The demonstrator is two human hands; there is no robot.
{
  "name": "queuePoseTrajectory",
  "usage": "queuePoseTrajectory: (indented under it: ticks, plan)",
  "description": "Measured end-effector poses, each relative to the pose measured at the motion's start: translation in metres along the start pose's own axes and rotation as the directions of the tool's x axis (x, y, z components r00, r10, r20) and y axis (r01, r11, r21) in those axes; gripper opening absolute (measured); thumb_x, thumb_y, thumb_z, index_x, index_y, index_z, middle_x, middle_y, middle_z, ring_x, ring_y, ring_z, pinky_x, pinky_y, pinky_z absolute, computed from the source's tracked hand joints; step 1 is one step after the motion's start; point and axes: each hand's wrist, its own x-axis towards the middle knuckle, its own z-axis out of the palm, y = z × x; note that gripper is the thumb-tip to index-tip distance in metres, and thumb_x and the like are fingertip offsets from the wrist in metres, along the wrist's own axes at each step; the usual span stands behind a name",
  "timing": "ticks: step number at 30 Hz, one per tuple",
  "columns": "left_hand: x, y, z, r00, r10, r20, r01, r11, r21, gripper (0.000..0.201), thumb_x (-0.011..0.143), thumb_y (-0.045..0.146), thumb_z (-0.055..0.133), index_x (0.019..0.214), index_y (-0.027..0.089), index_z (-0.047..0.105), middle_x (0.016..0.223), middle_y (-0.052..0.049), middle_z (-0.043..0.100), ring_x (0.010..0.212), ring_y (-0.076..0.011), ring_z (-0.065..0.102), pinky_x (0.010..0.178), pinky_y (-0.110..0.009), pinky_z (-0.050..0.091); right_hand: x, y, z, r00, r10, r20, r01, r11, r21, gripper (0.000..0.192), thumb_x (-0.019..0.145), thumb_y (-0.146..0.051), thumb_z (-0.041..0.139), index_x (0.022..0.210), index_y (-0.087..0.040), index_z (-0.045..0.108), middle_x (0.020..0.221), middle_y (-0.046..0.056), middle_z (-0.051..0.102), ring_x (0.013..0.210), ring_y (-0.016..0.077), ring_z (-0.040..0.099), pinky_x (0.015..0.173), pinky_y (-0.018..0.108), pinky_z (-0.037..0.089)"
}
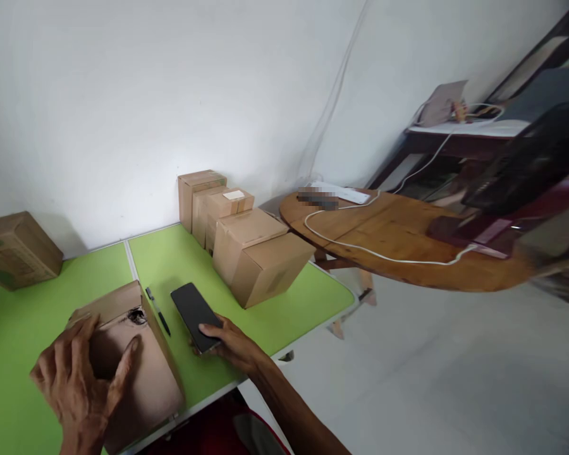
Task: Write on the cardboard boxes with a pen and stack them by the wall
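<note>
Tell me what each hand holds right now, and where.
Left hand presses on the cardboard box top; right hand grips the phone by its near end.

Soft, even daylight; right edge smeared, perhaps motion blur.
</note>
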Motion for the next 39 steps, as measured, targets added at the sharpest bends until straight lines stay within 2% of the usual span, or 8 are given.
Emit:
queuePoseTrajectory:
  ticks: [4, 7, 12, 16, 26, 32, 35, 39]
  plan:
    - [0.005, 0.005, -0.002, 1.000, 0.013, 0.001, -0.013, 1.000, -0.016, 0.065, 0.104, 0.072, 0.062, 0.134, 0.016, 0.073, 0.120, -0.023, 0.077, 0.110, -0.0433, 0.063, 0.097, -0.055, 0.042, -0.047, -0.010, 0.002, 0.972, -0.076, 0.224, -0.036, 0.889, 0.456, 0.070, 0.087, -0.061, 0.096, 0.137, -0.023, 0.066, 0.123, 0.014, 0.084, 0.097, 0.0294, 0.087, 0.087, 0.047, 0.070]
    - [0.008, 0.006, -0.002, 1.000, 0.027, 0.010, -0.027, 1.000, -0.010, 0.066, 0.105, 0.073, 0.060, 0.133, 0.015, 0.073, 0.119, -0.023, 0.076, 0.109, -0.0432, 0.062, 0.097, -0.054, 0.041, -0.063, -0.034, 0.022, 0.926, -0.189, 0.326, -0.038, 0.813, 0.580, 0.070, 0.089, -0.056, 0.099, 0.141, -0.025, 0.064, 0.119, 0.012, 0.086, 0.098, 0.0299, 0.087, 0.087, 0.047, 0.070]
    - [0.003, -0.001, -0.001, 0.998, 0.056, 0.021, -0.056, 0.998, 0.015, 0.069, 0.109, 0.073, 0.047, 0.137, 0.014, 0.069, 0.119, -0.023, 0.074, 0.107, -0.0413, 0.060, 0.096, -0.053, 0.040, -0.064, -0.057, 0.070, 0.841, -0.321, 0.436, -0.053, 0.752, 0.657, 0.079, 0.086, -0.065, 0.099, 0.145, -0.026, 0.065, 0.111, 0.009, 0.086, 0.096, 0.0301, 0.087, 0.088, 0.049, 0.070]
    - [-0.003, -0.009, -0.001, 0.995, 0.089, 0.038, -0.090, 0.996, 0.025, 0.074, 0.107, 0.076, 0.042, 0.144, 0.016, 0.064, 0.120, -0.021, 0.072, 0.106, -0.0401, 0.058, 0.094, -0.052, 0.039, -0.062, -0.041, 0.093, 0.837, -0.282, 0.469, -0.144, 0.713, 0.686, 0.091, 0.087, -0.090, 0.081, 0.144, -0.020, 0.067, 0.113, 0.016, 0.086, 0.100, 0.0357, 0.087, 0.093, 0.060, 0.069]
    - [-0.008, -0.010, -0.003, 0.995, -0.021, 0.099, 0.026, 0.999, -0.041, 0.070, 0.099, 0.073, 0.059, 0.147, 0.023, 0.066, 0.127, -0.020, 0.073, 0.114, -0.0418, 0.061, 0.103, -0.057, 0.041, -0.071, -0.037, 0.089, 0.859, -0.173, 0.481, -0.159, 0.803, 0.574, 0.098, 0.083, -0.107, 0.062, 0.127, -0.021, 0.077, 0.111, 0.017, 0.086, 0.101, 0.0375, 0.085, 0.099, 0.061, 0.067]
    - [-0.004, -0.002, -0.004, 0.997, -0.057, 0.056, 0.059, 0.998, -0.027, 0.066, 0.099, 0.070, 0.069, 0.143, 0.021, 0.070, 0.127, -0.022, 0.075, 0.117, -0.0438, 0.063, 0.106, -0.059, 0.043, -0.048, -0.032, 0.066, 0.987, -0.152, 0.053, 0.111, 0.879, 0.465, 0.083, 0.080, -0.105, 0.067, 0.112, -0.029, 0.075, 0.114, 0.014, 0.082, 0.113, 0.0381, 0.078, 0.096, 0.052, 0.066]
    - [-0.002, 0.000, -0.003, 0.997, -0.053, 0.048, 0.054, 0.998, -0.026, 0.066, 0.099, 0.071, 0.070, 0.141, 0.019, 0.071, 0.128, -0.023, 0.075, 0.117, -0.0444, 0.064, 0.105, -0.060, 0.044, -0.018, -0.025, 0.045, 0.962, -0.228, -0.148, 0.251, 0.953, 0.169, 0.077, 0.096, -0.099, 0.044, 0.097, -0.026, 0.068, 0.092, 0.009, 0.074, 0.095, 0.0312, 0.073, 0.086, 0.044, 0.062]
    - [-0.001, -0.001, -0.002, 0.999, -0.037, 0.025, 0.037, 0.999, -0.016, 0.066, 0.099, 0.071, 0.072, 0.141, 0.019, 0.072, 0.127, -0.023, 0.075, 0.116, -0.0435, 0.064, 0.105, -0.060, 0.045, 0.032, -0.011, 0.020, 0.925, -0.275, -0.261, 0.260, 0.961, -0.092, 0.068, 0.091, -0.094, 0.050, 0.074, -0.028, 0.046, 0.073, -0.001, 0.054, 0.074, 0.0205, 0.053, 0.075, 0.035, 0.049]
